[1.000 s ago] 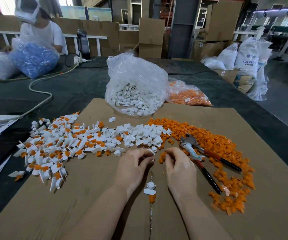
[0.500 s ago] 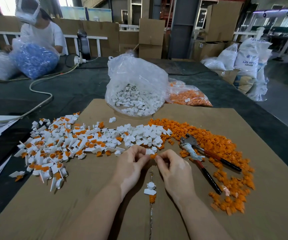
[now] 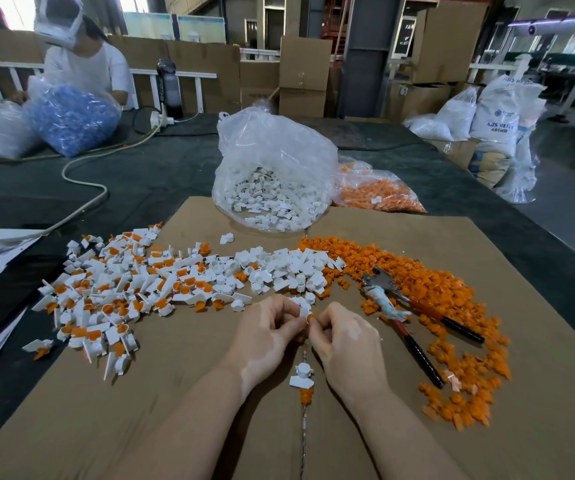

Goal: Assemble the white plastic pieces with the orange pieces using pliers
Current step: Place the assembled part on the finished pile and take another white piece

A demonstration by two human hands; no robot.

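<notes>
The left hand (image 3: 268, 329) pinched a white piece (image 3: 304, 310) and the right hand (image 3: 343, 336) pinched an orange piece (image 3: 311, 319), the two touching at centre. Best to line them up squarely before reaching for the pliers (image 3: 404, 318) at 3 o'clock. At 12, a clear bag (image 3: 272, 174) held white pieces; at 1, another bag (image 3: 379, 192) held orange ones.

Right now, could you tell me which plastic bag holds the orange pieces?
The flatter bag right of the tall white-piece bag; it alone shows orange.
</notes>
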